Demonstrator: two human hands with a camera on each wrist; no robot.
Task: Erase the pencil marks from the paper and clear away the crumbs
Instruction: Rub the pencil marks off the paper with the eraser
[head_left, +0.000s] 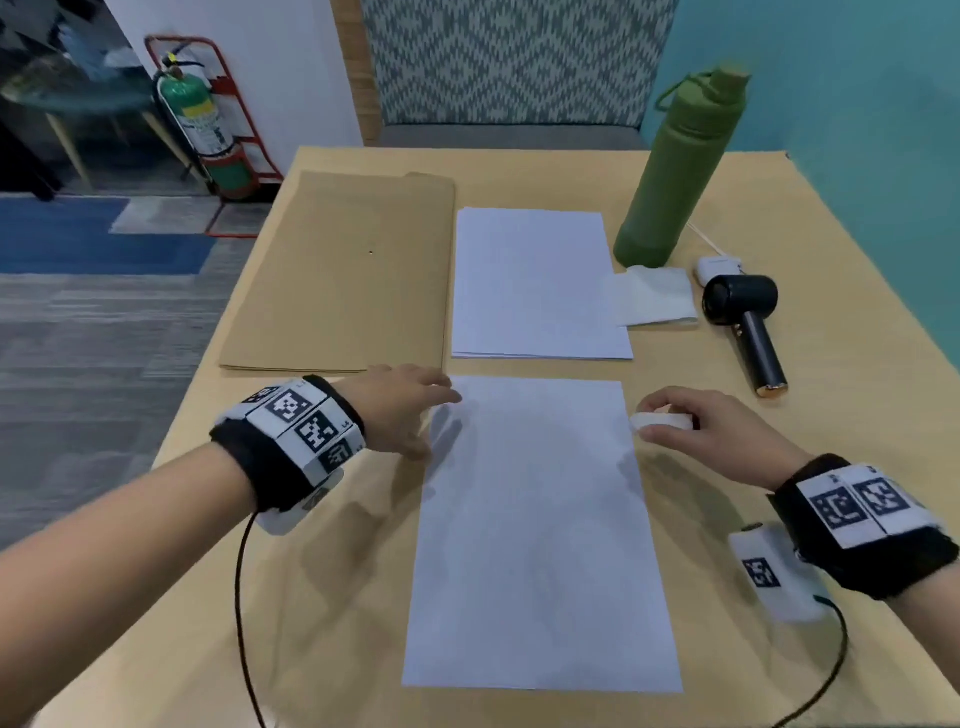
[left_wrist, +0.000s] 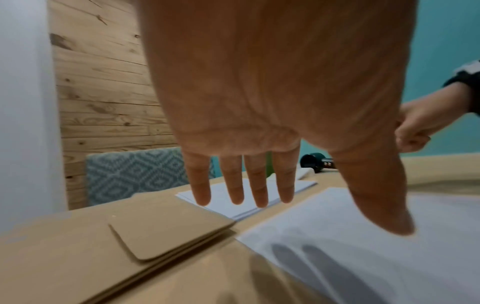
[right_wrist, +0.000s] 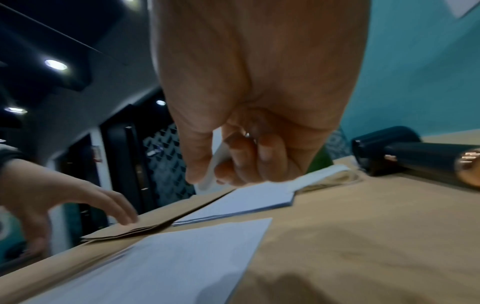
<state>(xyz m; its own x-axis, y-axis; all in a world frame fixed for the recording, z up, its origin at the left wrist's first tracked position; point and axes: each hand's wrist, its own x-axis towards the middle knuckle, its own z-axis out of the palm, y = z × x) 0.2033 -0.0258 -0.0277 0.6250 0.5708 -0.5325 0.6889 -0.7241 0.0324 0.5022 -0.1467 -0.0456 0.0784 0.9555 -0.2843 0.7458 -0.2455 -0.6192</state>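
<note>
A single white sheet of paper (head_left: 540, 530) lies on the tan table in front of me; any pencil marks on it are too faint to make out. My left hand (head_left: 410, 410) hovers over the sheet's top left corner with straight, spread fingers (left_wrist: 241, 185), casting a shadow on the paper (left_wrist: 363, 257). Just off the sheet's top right corner, my right hand (head_left: 685, 426) pinches a white eraser (head_left: 660, 420) between thumb and fingers. The right wrist view shows the eraser (right_wrist: 217, 164) held above the table, clear of the paper (right_wrist: 161, 265). No crumbs are visible.
A stack of white sheets (head_left: 535, 286) lies behind the single sheet, with brown envelopes (head_left: 343, 275) to its left. At the back right stand a green bottle (head_left: 675, 171), a folded tissue (head_left: 654, 296), a white charger (head_left: 719, 267) and a black handheld fan (head_left: 748, 322).
</note>
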